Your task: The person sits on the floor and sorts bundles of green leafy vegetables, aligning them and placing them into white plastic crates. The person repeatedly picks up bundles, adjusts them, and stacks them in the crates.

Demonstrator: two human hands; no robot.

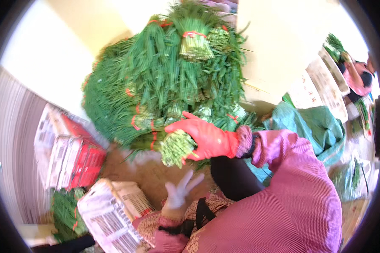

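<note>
My right hand (202, 134), in a red rubber glove, grips a bundle of garlic chives (177, 148). Its pale cut ends face me. Below it, my left hand (179, 189) wears a thin whitish glove, its fingers spread and holding nothing. In front of both hands rises a large heap of green chive bundles (164, 76) bound with red ties. On top sits one bundle (196, 41) with a red band around its stalks.
A white plastic crate (107, 218) stands at lower left, with red and white crates (85, 161) behind it. More chives (66, 208) lie beside them. A green woven sack (307, 126) is at right. Beyond the white crates (326, 85), another person (357, 76) handles greens.
</note>
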